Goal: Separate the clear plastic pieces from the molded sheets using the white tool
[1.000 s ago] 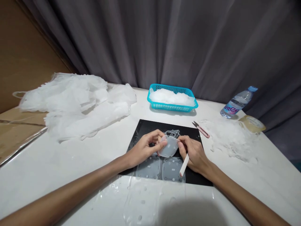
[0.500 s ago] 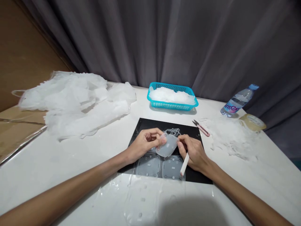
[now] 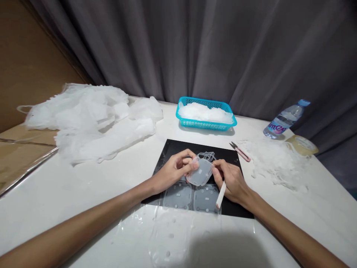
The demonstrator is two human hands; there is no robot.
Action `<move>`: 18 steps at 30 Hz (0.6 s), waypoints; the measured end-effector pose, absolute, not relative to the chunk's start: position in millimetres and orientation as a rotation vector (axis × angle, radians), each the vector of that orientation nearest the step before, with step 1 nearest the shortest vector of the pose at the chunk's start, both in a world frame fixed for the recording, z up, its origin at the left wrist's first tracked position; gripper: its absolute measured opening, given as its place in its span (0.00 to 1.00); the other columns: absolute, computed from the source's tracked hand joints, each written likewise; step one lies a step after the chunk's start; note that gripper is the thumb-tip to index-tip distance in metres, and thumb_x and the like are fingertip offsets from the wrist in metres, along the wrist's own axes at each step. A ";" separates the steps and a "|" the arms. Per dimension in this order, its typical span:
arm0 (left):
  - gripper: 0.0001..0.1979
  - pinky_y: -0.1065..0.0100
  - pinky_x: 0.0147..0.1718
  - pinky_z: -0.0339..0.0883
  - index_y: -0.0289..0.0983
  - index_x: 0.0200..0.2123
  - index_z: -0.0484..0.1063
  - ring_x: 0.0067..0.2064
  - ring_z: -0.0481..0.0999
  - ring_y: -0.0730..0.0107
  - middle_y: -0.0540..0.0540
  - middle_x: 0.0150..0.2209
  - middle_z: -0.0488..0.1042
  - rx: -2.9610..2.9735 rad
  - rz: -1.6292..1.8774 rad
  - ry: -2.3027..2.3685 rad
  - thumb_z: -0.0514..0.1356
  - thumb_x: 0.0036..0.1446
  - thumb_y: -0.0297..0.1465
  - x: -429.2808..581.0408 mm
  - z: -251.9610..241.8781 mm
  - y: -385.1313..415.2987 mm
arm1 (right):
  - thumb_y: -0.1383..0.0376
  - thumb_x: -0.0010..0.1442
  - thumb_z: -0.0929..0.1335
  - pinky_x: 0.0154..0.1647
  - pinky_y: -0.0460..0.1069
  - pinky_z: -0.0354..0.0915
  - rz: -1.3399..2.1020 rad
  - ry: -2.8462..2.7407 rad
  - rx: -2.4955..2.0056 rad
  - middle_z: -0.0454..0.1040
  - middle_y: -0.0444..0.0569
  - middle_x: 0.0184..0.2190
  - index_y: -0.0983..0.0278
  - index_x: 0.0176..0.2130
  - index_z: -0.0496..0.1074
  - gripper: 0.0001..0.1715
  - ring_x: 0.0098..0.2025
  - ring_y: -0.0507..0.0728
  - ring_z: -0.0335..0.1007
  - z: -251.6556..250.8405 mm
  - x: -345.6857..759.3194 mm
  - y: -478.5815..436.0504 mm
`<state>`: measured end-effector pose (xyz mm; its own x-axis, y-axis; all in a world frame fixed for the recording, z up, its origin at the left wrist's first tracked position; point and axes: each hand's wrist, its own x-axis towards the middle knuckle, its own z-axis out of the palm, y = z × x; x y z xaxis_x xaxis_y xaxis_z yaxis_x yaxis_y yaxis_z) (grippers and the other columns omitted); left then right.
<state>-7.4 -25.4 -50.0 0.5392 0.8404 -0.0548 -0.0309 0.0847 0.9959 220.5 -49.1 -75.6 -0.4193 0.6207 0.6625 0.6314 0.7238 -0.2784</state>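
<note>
My left hand point(image 3: 180, 165) pinches the left edge of a translucent, rounded plastic piece point(image 3: 200, 172) above a black mat point(image 3: 173, 149). At its right edge, the thumb and fingers of my right hand point(image 3: 230, 180) are closed. A white stick-like handle point(image 3: 221, 195) is held in my right hand and points down toward me; its working end is hidden by the fingers. Thin clear strands point(image 3: 206, 155) lie just behind the piece. Beneath my hands a clear moulded sheet point(image 3: 177, 195) rests on the mat and runs over its front edge.
A blue basket point(image 3: 208, 125) of white translucent pieces stands behind the mat. Piled clear plastic sheets point(image 3: 92, 115) are at the left. To the right are pink-handled snips point(image 3: 242, 152), thin plastic scraps point(image 3: 279, 163), a water bottle point(image 3: 286, 121) and a tape roll point(image 3: 302, 144).
The whole view has shifted slightly. The plastic piece is tilted a little differently between my hands, and both hands keep their hold.
</note>
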 end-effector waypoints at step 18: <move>0.15 0.72 0.31 0.58 0.34 0.41 0.70 0.30 0.64 0.75 0.52 0.30 0.67 1.351 0.803 0.797 0.61 0.67 0.42 -10.5 -46.5 -21.6 | 0.61 0.71 0.67 0.35 0.53 0.76 -0.021 -2.242 -0.845 0.78 0.58 0.47 0.67 0.68 0.55 0.32 0.41 0.60 0.76 -77.4 222.4 -51.1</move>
